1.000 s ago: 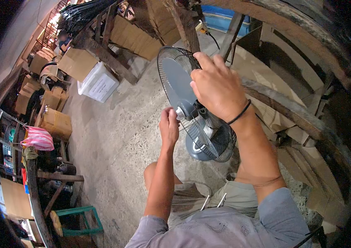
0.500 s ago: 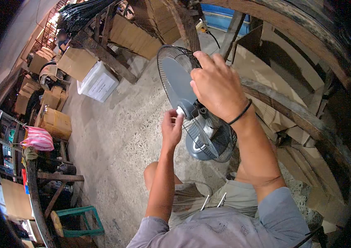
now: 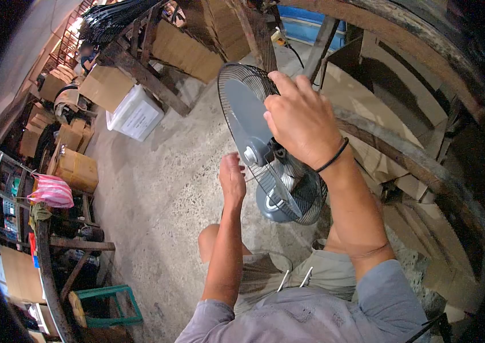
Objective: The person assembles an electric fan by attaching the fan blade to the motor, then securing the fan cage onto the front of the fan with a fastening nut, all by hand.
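A grey-bladed fan (image 3: 241,111) with a black wire guard stands in front of me, its head tilted. My right hand (image 3: 305,123) is closed over the guard's upper rim, fingers wrapped round the wires. At the blades' centre sits a pale round hub cap (image 3: 249,154). Just left of and below that cap, my left hand (image 3: 233,178) is off it, fingers slightly apart and blurred at the tips, with nothing visible in them. Below the blades is the grey round fan base (image 3: 277,208), partly hidden by the guard.
Cardboard sheets (image 3: 425,223) and wooden beams (image 3: 402,146) line my right side. On the left are a white lidded box (image 3: 136,117), a cardboard carton (image 3: 76,171), a pink striped bag (image 3: 52,191) and a green frame (image 3: 108,306). A person (image 3: 87,57) is far back.
My left hand has come off the hub cap and moved slightly left and down, uncovering the cap. My right hand stays on the guard.
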Tool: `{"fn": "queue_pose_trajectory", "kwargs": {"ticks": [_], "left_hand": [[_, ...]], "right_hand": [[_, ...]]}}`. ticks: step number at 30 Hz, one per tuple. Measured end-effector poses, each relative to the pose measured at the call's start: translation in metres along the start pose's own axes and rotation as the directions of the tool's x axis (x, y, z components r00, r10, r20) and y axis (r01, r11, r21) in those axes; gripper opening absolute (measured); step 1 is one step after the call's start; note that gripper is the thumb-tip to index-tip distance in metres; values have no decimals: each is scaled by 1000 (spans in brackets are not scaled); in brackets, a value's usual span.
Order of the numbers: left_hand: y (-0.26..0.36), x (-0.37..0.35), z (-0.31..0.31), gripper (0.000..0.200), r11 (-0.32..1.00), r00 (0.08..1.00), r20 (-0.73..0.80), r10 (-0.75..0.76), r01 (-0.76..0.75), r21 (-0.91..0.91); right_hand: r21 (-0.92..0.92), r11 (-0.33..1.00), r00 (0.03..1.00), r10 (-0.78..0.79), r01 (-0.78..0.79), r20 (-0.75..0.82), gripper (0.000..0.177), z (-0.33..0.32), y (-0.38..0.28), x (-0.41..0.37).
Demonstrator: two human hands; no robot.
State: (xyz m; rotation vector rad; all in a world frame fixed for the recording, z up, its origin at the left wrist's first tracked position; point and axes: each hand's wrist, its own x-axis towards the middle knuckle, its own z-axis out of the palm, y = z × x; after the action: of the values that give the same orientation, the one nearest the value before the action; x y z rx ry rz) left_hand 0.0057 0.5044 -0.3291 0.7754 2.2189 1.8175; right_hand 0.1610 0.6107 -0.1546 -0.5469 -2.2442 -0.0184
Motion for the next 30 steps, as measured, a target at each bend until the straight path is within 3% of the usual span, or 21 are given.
{"fn": "queue_pose_trajectory", "kwargs": {"ticks": [1,2,3,4,6,8,9,11,15,17,20,22,25,27,30], "left_hand": [[7,-4,7,79,986,974,-176,140,-153,-61],[3,-1,0,79,986,974,-177,140,-153,-60],[-4,4,-14,80,999,998,54,7,-5,-34],[-11,7,-23,81,991,952,276,-135,133,24],[-11,6,-19,81,983,960,216,-178,162,86],[-9,3,-2,79,988,994,-105,10,-26,-154],[-7,3,-6,79,988,994,-105,11,-27,-154],[-3,4,-20,77,995,963,262,-63,80,-58],[-10,10,-23,53,984,958,229,-172,154,95],[-2,1,-11,32,967,950,183,252,-254,-11],[6,-1,-10,29,970,931,283,232,-241,-1],[14,-2,-12,26,972,933,297,204,-230,54],[16,-1,-13,26,971,941,292,169,-210,114],[21,3,-13,32,971,955,295,32,-100,218],[8,12,-9,43,937,957,256,139,-211,279]], "right_hand": [[-2,1000,1000,5,-5,4,10,0,-1,0],[0,1000,1000,6,-6,4,10,0,-1,-1],[-8,1000,1000,-3,3,-4,10,1,0,-1],[-16,1000,1000,-12,12,-12,10,1,0,-1],[-12,1000,1000,-3,3,7,10,-1,-1,-1],[-9,1000,1000,6,-6,26,11,-2,0,-1],[-5,1000,1000,4,-3,25,11,-2,0,-1],[1,1000,1000,1,-1,23,11,-1,0,-1],[0,1000,1000,-2,2,5,10,0,0,-1],[0,1000,1000,-4,4,-3,10,0,1,-1],[-2,1000,1000,-11,11,-5,10,-1,-1,0],[1,997,982,79,-81,170,13,-10,-5,3],[3,997,982,79,-81,169,13,-11,-5,3],[-3,997,986,71,-71,150,13,-8,-5,3],[-3,997,984,73,-73,163,13,-11,-7,4]]}}
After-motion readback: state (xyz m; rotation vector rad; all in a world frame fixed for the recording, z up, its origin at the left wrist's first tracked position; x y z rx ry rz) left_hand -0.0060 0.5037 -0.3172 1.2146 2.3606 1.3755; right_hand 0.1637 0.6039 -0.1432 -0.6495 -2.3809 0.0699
